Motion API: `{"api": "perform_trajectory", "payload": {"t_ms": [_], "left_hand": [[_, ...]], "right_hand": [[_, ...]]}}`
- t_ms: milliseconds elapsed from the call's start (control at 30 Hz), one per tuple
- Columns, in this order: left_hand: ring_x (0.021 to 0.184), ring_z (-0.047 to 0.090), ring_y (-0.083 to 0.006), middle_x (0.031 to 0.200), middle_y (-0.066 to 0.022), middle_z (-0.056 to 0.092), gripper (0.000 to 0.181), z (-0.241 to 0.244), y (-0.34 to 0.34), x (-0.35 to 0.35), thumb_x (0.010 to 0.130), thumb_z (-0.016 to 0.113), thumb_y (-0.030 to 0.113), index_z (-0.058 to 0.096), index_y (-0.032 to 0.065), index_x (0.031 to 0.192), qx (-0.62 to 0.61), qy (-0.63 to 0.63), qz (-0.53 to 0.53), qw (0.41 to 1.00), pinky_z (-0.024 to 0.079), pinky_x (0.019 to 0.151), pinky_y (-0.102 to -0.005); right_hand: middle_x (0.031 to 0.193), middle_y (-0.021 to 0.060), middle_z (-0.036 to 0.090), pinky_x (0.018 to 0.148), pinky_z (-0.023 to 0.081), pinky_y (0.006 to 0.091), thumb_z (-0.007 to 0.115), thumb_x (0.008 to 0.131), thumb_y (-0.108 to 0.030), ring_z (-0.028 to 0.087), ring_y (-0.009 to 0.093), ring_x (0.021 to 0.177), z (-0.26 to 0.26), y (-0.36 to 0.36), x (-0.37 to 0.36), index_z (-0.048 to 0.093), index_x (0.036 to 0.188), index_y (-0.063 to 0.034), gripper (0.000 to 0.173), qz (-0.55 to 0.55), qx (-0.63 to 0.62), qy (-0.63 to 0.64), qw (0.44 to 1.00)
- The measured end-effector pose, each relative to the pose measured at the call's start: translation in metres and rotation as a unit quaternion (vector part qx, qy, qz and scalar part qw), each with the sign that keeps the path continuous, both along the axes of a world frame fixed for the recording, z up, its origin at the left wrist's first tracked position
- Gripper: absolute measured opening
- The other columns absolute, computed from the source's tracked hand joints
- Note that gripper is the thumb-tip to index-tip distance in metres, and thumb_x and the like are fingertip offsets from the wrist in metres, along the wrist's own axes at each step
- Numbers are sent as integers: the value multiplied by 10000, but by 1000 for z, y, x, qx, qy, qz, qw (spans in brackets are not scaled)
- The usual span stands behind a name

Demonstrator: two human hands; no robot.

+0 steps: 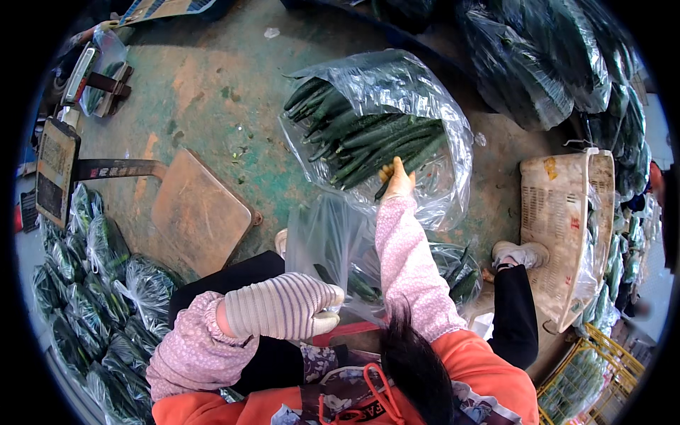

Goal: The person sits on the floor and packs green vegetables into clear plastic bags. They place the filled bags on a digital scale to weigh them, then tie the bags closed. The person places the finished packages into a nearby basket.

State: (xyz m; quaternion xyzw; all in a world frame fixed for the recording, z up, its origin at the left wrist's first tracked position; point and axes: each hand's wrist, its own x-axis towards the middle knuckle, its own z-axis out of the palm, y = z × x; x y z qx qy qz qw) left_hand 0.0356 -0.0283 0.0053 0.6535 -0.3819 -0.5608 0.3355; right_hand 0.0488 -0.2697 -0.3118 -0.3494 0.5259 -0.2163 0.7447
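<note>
A large clear plastic bag [451, 122] lies on the floor before me, its mouth turned left and many dark green cucumbers [366, 133] showing in it. My right hand [399, 183], in a yellowish glove, is at the near edge of the pile with its fingers on a cucumber. My left hand [287, 306], in a striped knitted glove, pinches the edge of a smaller clear plastic bag [319, 234] between thumb and fingers. A few cucumbers [364, 287] lie low in that smaller bag. Another open bag with cucumbers [465, 284] sits beyond my right forearm.
A platform scale [202, 212] stands at left, above packed bags of cucumbers [101, 297]. A smaller scale [114, 87] is further back, beside another person's hand [108, 25]. At right are a plastic crate [550, 212], large filled bags [531, 64] and a yellow wire basket [589, 372].
</note>
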Motion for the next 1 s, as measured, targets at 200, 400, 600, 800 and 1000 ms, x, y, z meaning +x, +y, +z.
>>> {"api": "perform_trajectory", "payload": {"t_ms": [200, 400, 600, 800, 1000], "left_hand": [[671, 597, -354, 703, -211, 580, 197, 0, -1, 0, 807, 577, 176, 579, -9, 875, 21, 15, -7, 1000, 444, 581, -382], [688, 599, -366, 718, -215, 588, 203, -4, 2, -3, 797, 580, 176, 571, -18, 858, -11, 6, 18, 1000, 451, 597, -389], [728, 595, -377, 752, -215, 594, 214, -2, 1, -4, 806, 561, 188, 567, -13, 879, -7, 7, 15, 1000, 450, 630, -399], [737, 600, -353, 767, -198, 606, 231, -5, 5, -4, 807, 572, 198, 571, -18, 887, -5, 2, 35, 999, 443, 643, -385], [575, 508, -185, 625, -97, 534, 163, -19, -6, -4, 818, 539, 165, 515, 11, 771, 0, 70, 68, 995, 420, 583, -332]], "right_hand": [[975, 89, 535, 623, 515, 456, 719, 732, -149, 539, 243, 791, 13, 5, 43, 436, 1179, -110, 530, 82, 67, 103, 989], [1105, 83, 526, 659, 496, 456, 731, 723, -127, 507, 288, 989, 23, 8, 48, 429, 1162, -168, 535, 82, 142, 107, 981], [949, 78, 580, 549, 467, 364, 735, 716, -156, 538, 215, 873, 35, 19, 62, 554, 966, -115, 312, 59, 139, 66, 986], [750, 18, 611, 469, 418, 323, 754, 702, -246, 558, 197, 623, 39, 25, 60, 593, 797, -135, 218, -17, 317, -61, 946], [753, 23, 610, 442, 386, 234, 745, 714, -235, 549, 193, 635, 26, -26, 47, 604, 859, -120, 233, 17, 309, -54, 949]]}}
